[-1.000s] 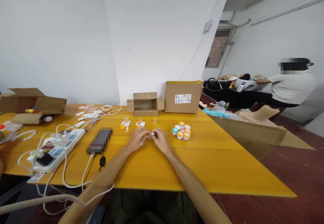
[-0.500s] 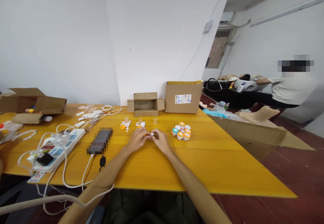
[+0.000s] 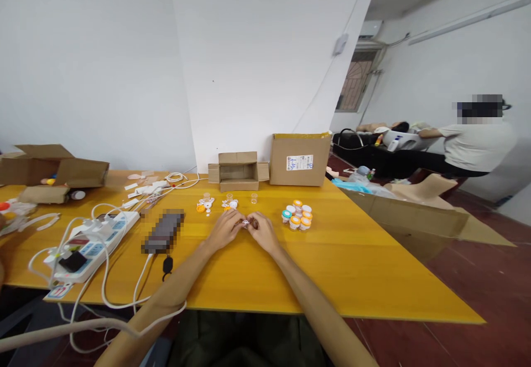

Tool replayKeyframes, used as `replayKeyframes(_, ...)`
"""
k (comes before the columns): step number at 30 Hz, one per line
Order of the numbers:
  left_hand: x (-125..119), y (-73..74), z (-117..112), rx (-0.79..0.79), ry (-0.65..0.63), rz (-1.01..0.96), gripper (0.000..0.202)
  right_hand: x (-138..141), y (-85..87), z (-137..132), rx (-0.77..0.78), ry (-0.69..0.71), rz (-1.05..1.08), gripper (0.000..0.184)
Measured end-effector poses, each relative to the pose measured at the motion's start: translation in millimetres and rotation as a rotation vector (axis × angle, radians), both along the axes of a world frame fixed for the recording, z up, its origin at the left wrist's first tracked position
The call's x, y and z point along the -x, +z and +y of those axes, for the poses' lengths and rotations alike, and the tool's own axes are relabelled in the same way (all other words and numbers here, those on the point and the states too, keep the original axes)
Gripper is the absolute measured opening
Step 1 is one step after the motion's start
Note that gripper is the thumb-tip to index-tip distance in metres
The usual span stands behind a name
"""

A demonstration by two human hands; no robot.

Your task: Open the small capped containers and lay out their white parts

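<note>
My left hand [image 3: 224,230] and my right hand [image 3: 262,233] meet fingertip to fingertip over the yellow table [image 3: 352,267]. Both are pinched on one tiny white piece [image 3: 247,223] held between them; its shape is too small to make out. Just right of my right hand stands a cluster of small capped jars [image 3: 297,215] with orange, white and teal lids. Beyond my hands lie small white and orange parts [image 3: 206,205], a second small heap [image 3: 229,203] and one clear little cup [image 3: 254,197].
An open small cardboard box [image 3: 238,170] and a closed larger box [image 3: 300,158] stand at the table's back. A blurred dark device [image 3: 163,231], a white power strip [image 3: 94,241] with cables and more cartons [image 3: 53,170] lie left. A person [image 3: 473,143] sits far right beside flattened cardboard [image 3: 418,215].
My fingers have shifted slightly on the tiny piece, staying in the same spot. The person at the far right moved a little.
</note>
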State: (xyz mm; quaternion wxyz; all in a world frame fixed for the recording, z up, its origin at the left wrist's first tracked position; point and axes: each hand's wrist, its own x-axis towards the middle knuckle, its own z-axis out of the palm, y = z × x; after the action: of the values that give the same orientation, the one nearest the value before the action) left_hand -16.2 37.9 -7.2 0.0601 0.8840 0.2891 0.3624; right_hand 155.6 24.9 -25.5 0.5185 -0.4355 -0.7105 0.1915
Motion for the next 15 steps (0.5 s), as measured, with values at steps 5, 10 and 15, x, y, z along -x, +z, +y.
replayKeyframes(5,-0.1,0.8,0.0,0.03,0.018,-0.067,0.023,0.5,-2.1,1.3,-0.01,0.015,0.028,0.008)
replayKeyframes(10,-0.1,0.1,2.1,0.082,0.074,-0.127,0.025,-0.1,-4.3,3.9,-0.007,0.052,0.055,0.012)
replayKeyframes(15,0.6,-2.2,5.2,0.111,0.084,-0.142,0.022,-1.4,-5.6,5.9,-0.013,0.055,0.054,0.018)
